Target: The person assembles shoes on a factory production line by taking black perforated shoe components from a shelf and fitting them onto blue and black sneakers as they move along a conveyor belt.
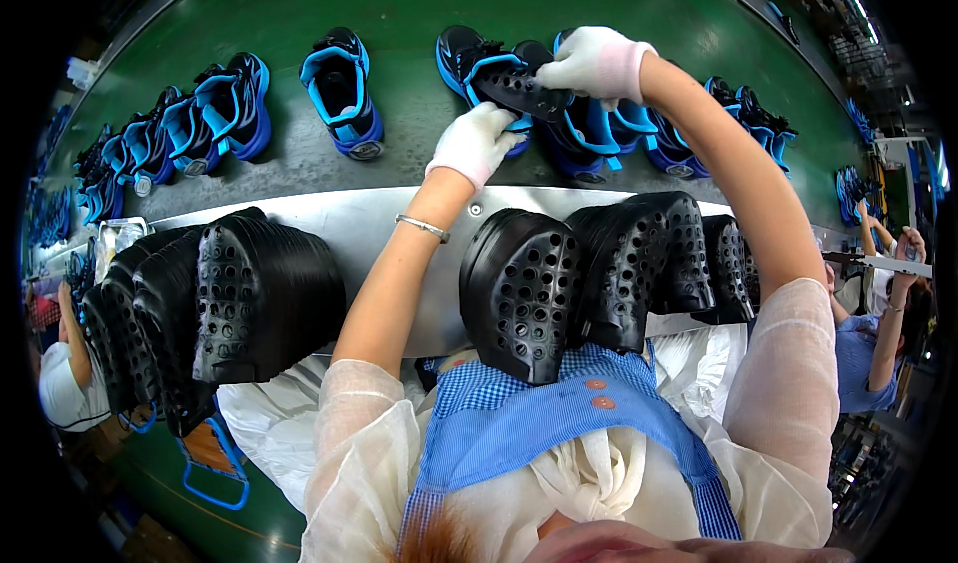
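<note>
The right hand is holding a black perforated insole over the opening of a black-and-blue shoe. The shoe is lying toward the near edge of the green counter, its toe pointing toward the far edge. Good handling here is probably calling for the insole's length to be following the shoe's, with its leading end passing under the collar rather than folding against it. A steadied heel is likely helping, since a light shoe is tending to slide. How far the end is reaching inside is not clear.

The right grip is closing firmly on the end of the insole nearer it, the gloved fingers bending around it. The left hand is resting with curled fingers at the heel side of the shoe; whether that grip is clenching the collar or only touching it, I cannot tell. Spare insoles are standing in a stack by the counter's near edge, between the forearms.
</note>
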Demonstrator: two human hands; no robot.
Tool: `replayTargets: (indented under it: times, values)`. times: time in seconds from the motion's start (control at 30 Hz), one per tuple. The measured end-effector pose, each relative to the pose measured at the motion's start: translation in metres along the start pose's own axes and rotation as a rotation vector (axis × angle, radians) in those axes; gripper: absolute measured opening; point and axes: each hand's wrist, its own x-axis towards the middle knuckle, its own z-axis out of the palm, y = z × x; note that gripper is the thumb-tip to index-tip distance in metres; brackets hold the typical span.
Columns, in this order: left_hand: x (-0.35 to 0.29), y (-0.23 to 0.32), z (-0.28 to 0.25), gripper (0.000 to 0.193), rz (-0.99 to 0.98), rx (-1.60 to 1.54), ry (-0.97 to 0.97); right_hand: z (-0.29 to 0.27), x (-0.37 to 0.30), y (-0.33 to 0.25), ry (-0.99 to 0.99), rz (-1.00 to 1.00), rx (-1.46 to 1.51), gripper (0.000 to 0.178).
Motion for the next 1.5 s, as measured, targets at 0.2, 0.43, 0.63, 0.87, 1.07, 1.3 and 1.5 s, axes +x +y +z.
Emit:
replayTargets:
  times: [0.2, 0.43, 0.63, 0.87, 1.07, 1.3, 1.5]
  values:
    - [0.001, 0.002, -0.004, 0.029, -0.045, 0.012, -0.022, 0.007, 0.007, -0.025, 0.09, 0.025, -0.133, 0.036]
    - [-0.002, 0.008, -0.008, 0.028, -0.135, 0.114, -0.076, 0.071, 0.032, -0.042, 0.197, -0.088, -0.504, 0.023]
    - [0.017, 0.019, -0.02, 0.034, -0.284, 0.243, -0.436, 0.074, 0.065, -0.038, 0.058, -0.093, -0.389, 0.029]
    - [0.03, -0.004, -0.003, 0.034, -0.144, 0.213, -0.371, 0.077, 0.09, -0.037, 0.154, -0.058, -0.243, 0.026]
    - [0.032, 0.005, -0.018, 0.037, -0.218, 0.219, -0.418, 0.071, 0.088, -0.041, 0.071, -0.159, -0.455, 0.026]
    - [0.027, 0.008, -0.012, 0.039, -0.264, 0.285, -0.462, 0.072, 0.079, -0.048, 0.073, -0.144, -0.624, 0.026]
    - [0.029, 0.024, -0.014, 0.041, -0.283, 0.289, -0.402, 0.075, 0.096, -0.001, 0.157, -0.36, -0.485, 0.027]
